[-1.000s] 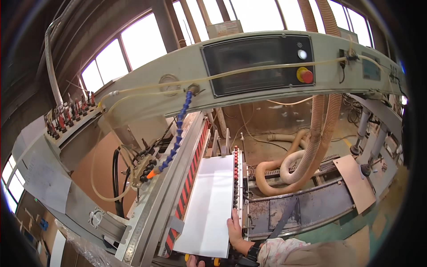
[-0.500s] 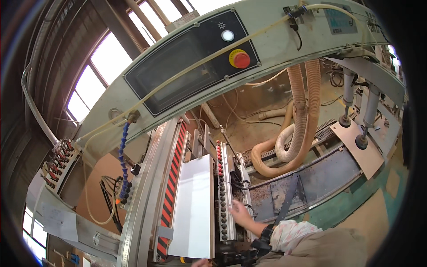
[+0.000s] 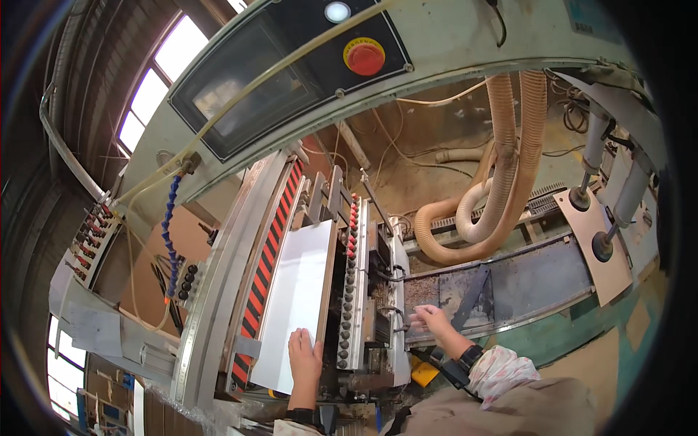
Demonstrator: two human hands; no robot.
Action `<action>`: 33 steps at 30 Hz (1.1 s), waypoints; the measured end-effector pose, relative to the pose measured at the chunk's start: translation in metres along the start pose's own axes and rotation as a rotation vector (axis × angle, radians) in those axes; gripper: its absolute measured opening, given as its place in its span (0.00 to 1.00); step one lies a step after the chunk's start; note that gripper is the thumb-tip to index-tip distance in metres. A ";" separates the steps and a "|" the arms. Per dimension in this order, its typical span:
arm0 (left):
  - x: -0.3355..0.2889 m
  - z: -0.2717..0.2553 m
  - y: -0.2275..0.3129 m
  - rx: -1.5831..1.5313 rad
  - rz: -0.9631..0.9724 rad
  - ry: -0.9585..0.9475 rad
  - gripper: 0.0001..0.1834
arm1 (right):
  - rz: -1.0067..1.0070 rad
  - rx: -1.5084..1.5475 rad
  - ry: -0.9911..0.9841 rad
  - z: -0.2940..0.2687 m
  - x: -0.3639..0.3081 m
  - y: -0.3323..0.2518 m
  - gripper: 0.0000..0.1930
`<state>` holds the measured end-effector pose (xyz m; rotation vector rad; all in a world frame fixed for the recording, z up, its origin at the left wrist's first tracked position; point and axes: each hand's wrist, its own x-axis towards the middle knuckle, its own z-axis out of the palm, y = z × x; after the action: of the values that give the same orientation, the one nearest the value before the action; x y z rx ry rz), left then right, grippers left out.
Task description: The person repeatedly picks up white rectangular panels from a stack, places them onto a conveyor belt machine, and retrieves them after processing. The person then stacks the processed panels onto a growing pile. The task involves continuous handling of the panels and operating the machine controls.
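- Since the earlier frames, the left hand [image 3: 305, 356] has come up from the white board's 6 o'clock end onto its face; the right hand [image 3: 432, 322] has swung from the board's edge out toward 3 o'clock.
- As I judge it, only the left hand now steadies the white board [image 3: 294, 287]: fingers straight and together, laid flat, gripping nothing.
- The right hand is loosely unclosed, fingers slightly bent, nothing visible in it, in front of the metal tray [image 3: 545, 283] at its 9 o'clock end.
- The board lies between the striped strip [image 3: 259, 294] at 9 o'clock and the row of knobs [image 3: 347, 315] at 3 o'clock, a dark gap before the knobs.
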<state>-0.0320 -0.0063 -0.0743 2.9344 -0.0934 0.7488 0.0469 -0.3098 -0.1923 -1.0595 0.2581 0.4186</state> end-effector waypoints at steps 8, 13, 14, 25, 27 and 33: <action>-0.001 -0.004 0.008 0.002 -0.034 0.001 0.23 | 0.065 0.001 -0.032 -0.019 -0.003 -0.012 0.13; 0.002 -0.006 0.014 0.006 -0.048 -0.007 0.21 | 0.121 0.032 -0.061 -0.027 0.002 -0.002 0.14; 0.003 -0.005 0.014 0.014 -0.048 -0.017 0.21 | 0.127 0.046 -0.061 -0.028 0.006 0.003 0.15; 0.068 -0.013 0.000 0.246 -0.051 -0.439 0.27 | 0.142 -0.003 -0.128 -0.007 0.000 0.020 0.15; 0.085 -0.007 0.001 0.259 -0.054 -0.492 0.30 | 0.154 -0.008 -0.142 -0.002 -0.002 0.024 0.15; 0.106 0.004 -0.012 0.027 0.102 -0.436 0.41 | 0.218 -0.036 -0.133 0.004 -0.011 0.049 0.16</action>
<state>0.0636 0.0022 -0.0276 3.0829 -0.2714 0.1077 0.0154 -0.2878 -0.2245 -1.0377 0.2487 0.6891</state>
